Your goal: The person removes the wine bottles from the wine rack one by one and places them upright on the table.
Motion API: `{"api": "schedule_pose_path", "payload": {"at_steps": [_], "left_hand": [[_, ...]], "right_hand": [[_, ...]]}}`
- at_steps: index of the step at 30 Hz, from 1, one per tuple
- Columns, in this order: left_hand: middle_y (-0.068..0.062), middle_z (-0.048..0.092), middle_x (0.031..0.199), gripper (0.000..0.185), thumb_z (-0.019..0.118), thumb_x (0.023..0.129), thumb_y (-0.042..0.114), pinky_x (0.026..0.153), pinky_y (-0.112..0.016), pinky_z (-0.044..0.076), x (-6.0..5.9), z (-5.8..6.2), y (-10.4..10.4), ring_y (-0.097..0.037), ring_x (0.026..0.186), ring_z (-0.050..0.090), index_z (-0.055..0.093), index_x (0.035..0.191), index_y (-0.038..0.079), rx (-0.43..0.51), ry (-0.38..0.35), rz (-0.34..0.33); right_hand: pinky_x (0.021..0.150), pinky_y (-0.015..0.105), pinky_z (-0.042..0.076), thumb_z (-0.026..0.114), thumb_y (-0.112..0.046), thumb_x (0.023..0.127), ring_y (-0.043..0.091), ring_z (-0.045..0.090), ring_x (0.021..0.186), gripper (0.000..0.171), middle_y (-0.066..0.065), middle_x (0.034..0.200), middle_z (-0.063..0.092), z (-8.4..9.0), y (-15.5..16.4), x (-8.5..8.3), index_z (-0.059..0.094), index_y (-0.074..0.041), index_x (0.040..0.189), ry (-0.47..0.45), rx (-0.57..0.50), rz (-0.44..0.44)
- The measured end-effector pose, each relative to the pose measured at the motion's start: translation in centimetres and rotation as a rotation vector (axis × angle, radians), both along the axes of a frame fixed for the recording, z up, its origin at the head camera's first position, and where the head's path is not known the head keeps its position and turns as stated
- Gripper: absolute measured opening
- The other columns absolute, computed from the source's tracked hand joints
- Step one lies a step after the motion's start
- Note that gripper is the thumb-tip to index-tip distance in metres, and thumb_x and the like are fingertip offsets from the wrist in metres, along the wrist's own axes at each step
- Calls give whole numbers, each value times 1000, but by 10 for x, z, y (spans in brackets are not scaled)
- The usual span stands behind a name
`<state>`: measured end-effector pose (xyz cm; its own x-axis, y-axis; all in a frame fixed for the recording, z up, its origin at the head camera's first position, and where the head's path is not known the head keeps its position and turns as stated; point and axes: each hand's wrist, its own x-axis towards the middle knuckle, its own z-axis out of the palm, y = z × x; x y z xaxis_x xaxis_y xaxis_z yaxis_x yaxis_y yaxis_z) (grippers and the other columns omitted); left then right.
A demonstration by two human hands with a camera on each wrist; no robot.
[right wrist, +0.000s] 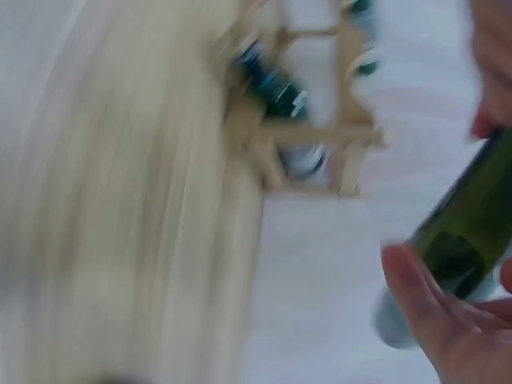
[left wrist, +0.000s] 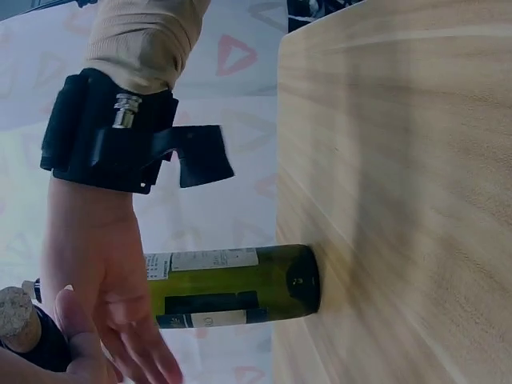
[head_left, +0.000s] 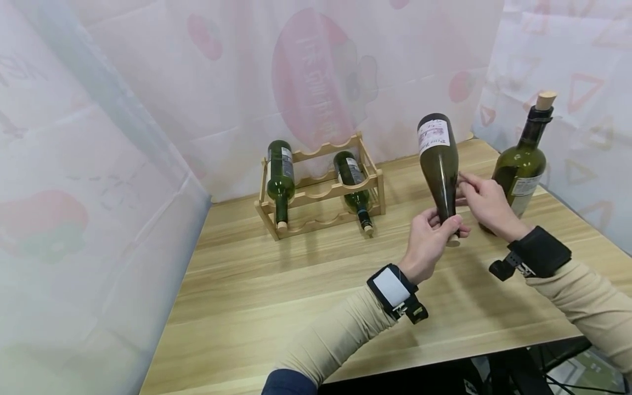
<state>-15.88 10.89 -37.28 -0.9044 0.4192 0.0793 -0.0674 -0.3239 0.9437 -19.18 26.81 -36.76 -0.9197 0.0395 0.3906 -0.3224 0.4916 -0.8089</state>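
Wine bottle (head_left: pixel 439 164), upended, we grip by the neck with our left hand (head_left: pixel 429 241); right hand (head_left: pixel 486 203) fingers lie straight against its side. Below us lies a pale wooden desk (head_left: pixel 296 285), walled by printed sheeting (head_left: pixel 148 109). Blur smears the right wrist view.

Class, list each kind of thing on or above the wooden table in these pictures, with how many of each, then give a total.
Green wine bottles: 4 (two in the rack, one held upside down by the left hand and right hand, one standing)
Wooden bottle rack: 1
Total: 5

No wording is legible: the label on the bottle (head_left: pixel 439 159) in the hands (head_left: pixel 428 241) and the labels on the bottle (head_left: pixel 520 170) beside them are too blurred.
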Motion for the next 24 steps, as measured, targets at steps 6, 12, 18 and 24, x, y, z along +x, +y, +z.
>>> {"api": "schedule_pose_path", "payload": {"at_steps": [6,12,18,24], "left_hand": [[-46,58,104,24,59,93,0,59,-15,53,-1,-3,-1,-7,64,63,58,114,-11,37,15,1],[-44,60,103,25,60,92,2,58,-15,52,1,-2,-2,-7,64,63,57,114,-10,24,5,-7],[-43,61,103,23,60,93,3,58,-16,52,3,-1,-2,-7,65,62,58,114,-7,11,1,-21],[-42,61,104,24,59,94,6,60,-15,53,2,1,-5,-9,69,63,58,115,-6,-4,34,-48]], "right_hand": [[96,63,41,69,22,65,52,40,129,98,31,151,30,-14,-1,-10,32,-12,150,432,545,-64],[107,63,34,67,25,66,44,30,140,93,23,154,32,-23,-3,-17,41,-14,146,560,610,-33],[113,53,33,64,26,70,42,35,139,73,18,148,44,-27,-4,-17,53,-6,135,686,614,-27],[121,37,25,65,23,70,41,37,138,72,19,147,45,-24,-1,-18,50,0,136,740,680,-10]]}}
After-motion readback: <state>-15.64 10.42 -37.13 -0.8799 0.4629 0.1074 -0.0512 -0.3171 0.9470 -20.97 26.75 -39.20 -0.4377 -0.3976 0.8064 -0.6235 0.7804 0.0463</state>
